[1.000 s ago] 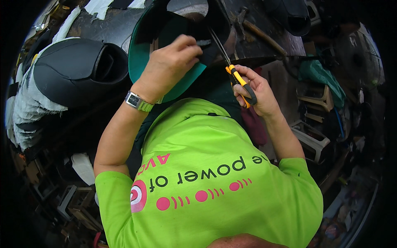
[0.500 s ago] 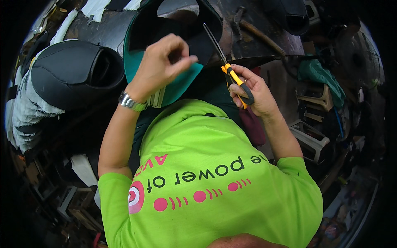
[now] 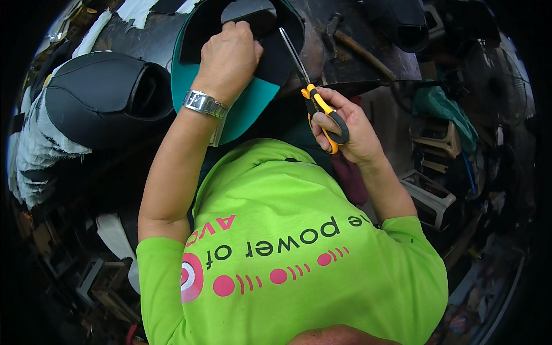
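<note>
In my right hand [image 3: 351, 126] are scissors [image 3: 328, 109] with yellow and black handles, their long blades pointing up and away, close together. My left hand [image 3: 230, 60], wearing a metal wristwatch [image 3: 205, 103], reaches over a curved black sheet with a teal-green face [image 3: 253, 103] at the table edge. The fingers of that hand are curled in with the back of the hand upward, so whatever they may pinch is hidden. A rounded opening [image 3: 250, 14] shows in the black piece just beyond the fingers. The scissor blades stand just right of the sheet, apart from my left hand.
On the left a rounded, stitched black piece [image 3: 89, 86] with an opening rests by frayed white cloth [image 3: 43, 152]. A wooden-handled hammer [image 3: 362, 52] lies on the dark table. At right are a green bag [image 3: 445, 109] and plastic stools [image 3: 428, 195].
My left hand has moved up and away over the black sheet, its fingers now curled and turned down. My right hand has shifted slightly left with the scissors.
</note>
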A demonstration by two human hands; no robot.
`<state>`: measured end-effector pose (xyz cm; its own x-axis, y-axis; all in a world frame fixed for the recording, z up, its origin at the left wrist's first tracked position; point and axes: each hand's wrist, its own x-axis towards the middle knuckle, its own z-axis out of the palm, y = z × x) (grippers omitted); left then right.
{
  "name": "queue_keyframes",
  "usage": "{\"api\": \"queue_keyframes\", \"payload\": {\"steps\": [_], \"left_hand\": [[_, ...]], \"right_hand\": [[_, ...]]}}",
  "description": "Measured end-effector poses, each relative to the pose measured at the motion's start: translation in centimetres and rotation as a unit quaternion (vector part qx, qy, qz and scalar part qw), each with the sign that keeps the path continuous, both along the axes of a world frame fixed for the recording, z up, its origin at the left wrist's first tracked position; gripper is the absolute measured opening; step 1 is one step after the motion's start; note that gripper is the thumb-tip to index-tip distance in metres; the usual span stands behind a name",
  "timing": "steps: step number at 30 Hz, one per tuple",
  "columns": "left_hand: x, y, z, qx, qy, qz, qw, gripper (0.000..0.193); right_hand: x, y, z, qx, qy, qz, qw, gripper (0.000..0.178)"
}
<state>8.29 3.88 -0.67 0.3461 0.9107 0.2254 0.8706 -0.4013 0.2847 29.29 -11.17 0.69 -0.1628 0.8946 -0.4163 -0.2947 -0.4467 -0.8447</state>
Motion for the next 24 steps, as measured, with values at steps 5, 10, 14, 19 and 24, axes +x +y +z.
{"api": "queue_keyframes", "payload": {"steps": [5, 10, 14, 19, 24], "left_hand": [[-1.7, -0.3, 1.0, 0.001, -0.115, -0.079, 0.990, 0.025], [-5.2, -2.8, 4.3, -0.256, -0.129, -0.306, 0.908, 0.023], [-3.7, -3.6, 2.5, -0.086, -0.160, -0.223, 0.958, 0.020], [-3.1, -3.6, -0.3, 0.061, -0.061, -0.260, 0.962, 0.027], [-2.9, -3.1, -1.0, 0.121, -0.054, -0.286, 0.949, 0.020]], "right_hand": [[0.1, -0.2, 0.0, -0.005, 0.040, -0.004, 0.999, 0.055], [0.5, -0.5, 0.0, -0.025, 0.031, -0.006, 0.999, 0.056], [0.3, -0.4, -0.2, -0.008, 0.047, 0.001, 0.999, 0.054], [0.5, -0.5, -0.1, -0.028, 0.053, 0.003, 0.998, 0.049], [0.4, -0.5, -0.4, -0.034, 0.056, 0.008, 0.998, 0.048]]}}
